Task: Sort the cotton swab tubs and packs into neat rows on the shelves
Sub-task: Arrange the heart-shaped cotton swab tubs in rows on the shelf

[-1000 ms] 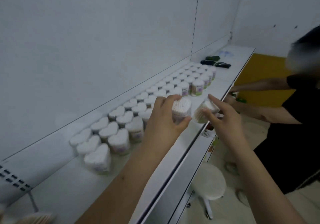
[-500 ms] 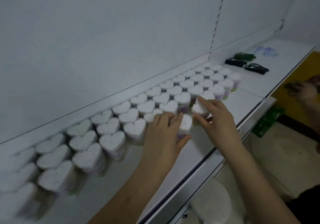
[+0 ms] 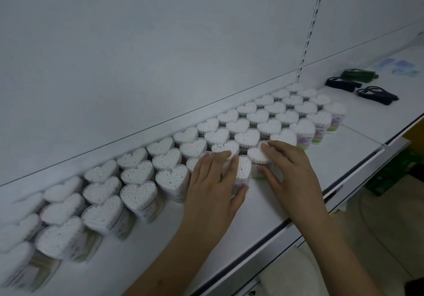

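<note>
Two heart-shaped tubs of cotton swabs now stand on the white shelf point(image 3: 309, 181) at the near edge of the long block of matching tubs point(image 3: 247, 121); a second ago both were held up in the air above it, so they have just been set down to fill gaps in the front row. The left tub point(image 3: 243, 168) sits just beside a row tub on its left, and the right tub point(image 3: 258, 154) stands touching or nearly touching the tubs behind it. The left hand point(image 3: 213, 188) grips its tub, fingers draped over the top and thumb curled against the near side. The right hand point(image 3: 289, 167) holds the other, fingers across the white top and thumb against the near wall. Both forearms reach in from the lower right, wrists low over the shelf. Judging by this, the front row is nearly continuous, needing only a nudge into line. The tubs run in three diagonal rows from near left to far right. Beyond them, far right, lie dark coiled cords point(image 3: 358, 84) and pale blue packets point(image 3: 397, 66).
</note>
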Tool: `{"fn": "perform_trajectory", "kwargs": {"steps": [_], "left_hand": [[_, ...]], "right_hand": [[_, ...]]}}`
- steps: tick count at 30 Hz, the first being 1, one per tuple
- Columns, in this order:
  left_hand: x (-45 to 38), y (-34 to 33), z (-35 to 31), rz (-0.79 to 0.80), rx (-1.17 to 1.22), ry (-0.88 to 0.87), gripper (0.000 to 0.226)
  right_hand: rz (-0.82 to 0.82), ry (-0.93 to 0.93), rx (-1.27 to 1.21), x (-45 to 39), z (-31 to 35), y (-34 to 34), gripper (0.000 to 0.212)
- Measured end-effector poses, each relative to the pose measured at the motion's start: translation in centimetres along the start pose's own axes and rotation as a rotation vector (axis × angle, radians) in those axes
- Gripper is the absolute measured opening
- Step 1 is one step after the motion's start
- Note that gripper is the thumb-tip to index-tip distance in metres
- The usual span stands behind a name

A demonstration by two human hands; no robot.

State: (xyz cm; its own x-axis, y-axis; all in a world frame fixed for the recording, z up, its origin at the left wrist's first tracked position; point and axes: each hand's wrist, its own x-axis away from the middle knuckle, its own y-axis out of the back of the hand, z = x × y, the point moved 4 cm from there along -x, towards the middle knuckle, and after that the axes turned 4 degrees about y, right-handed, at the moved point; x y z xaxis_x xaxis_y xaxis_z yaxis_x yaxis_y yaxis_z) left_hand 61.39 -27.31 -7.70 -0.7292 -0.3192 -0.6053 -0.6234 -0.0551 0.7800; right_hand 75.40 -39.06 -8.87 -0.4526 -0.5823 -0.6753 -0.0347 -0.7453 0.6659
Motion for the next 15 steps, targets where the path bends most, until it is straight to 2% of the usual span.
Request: {"fn": "perform_trajectory", "kwargs": {"steps": [4,8,15], "left_hand": [[-0.34,-0.22,-0.21,-0.034,-0.015,0.038,0.052],[-0.27,-0.37,-0.35,-0.063,0.075,0.132,0.049],[-0.27,-0.62,-0.33,-0.072,0.059,0.130,0.052]], "right_hand": [[0.001,0.035,-0.026,-0.21,-0.36,-0.08,0.049],[0.019,0.021,-0.040,-0.24,-0.41,-0.16,0.048],[-0.022,0.021,-0.033,-0.81,0.08,-0.56,0.047]]}}
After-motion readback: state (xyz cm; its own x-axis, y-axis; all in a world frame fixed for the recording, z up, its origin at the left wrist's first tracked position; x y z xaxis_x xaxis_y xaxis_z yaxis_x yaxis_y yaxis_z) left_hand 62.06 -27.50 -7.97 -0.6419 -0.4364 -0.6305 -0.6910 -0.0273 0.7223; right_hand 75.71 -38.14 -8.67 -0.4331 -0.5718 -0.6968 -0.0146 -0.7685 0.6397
